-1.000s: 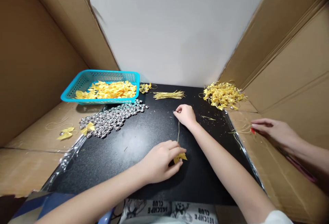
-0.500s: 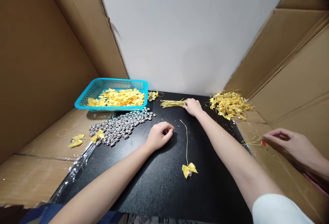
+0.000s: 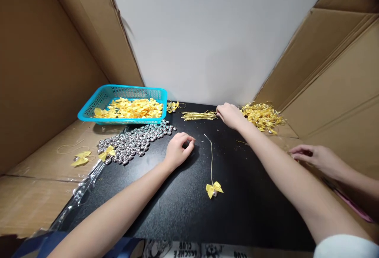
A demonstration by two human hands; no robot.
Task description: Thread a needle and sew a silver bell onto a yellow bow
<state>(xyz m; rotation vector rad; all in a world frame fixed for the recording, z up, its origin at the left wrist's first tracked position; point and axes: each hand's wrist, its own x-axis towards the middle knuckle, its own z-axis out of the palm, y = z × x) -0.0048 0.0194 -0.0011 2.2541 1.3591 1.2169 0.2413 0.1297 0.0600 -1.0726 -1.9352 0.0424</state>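
- Since half a second ago my right hand (image 3: 230,114) has slid from the bundle's end toward the right, now between the bundle of gold cords (image 3: 199,115) and the heap of finished bows (image 3: 262,116); my left hand (image 3: 177,150) has barely shifted.
- Right fingers bent downward at the bundle's right tip; I cannot tell whether they pinch a cord.
- Left fingers curled loosely, thumb near forefinger, nothing visible between them; hand rests on the black mat (image 3: 166,206).
- Just right of the left hand lies a yellow bow with a bell (image 3: 214,189), its gold cord running up toward the bundle, touched by neither hand.
- Left of the left hand: pile of silver bells (image 3: 134,140); behind it, teal basket (image 3: 89,110) of yellow bows.
- Far right, another person's hand (image 3: 314,157) on the cardboard (image 3: 325,195).
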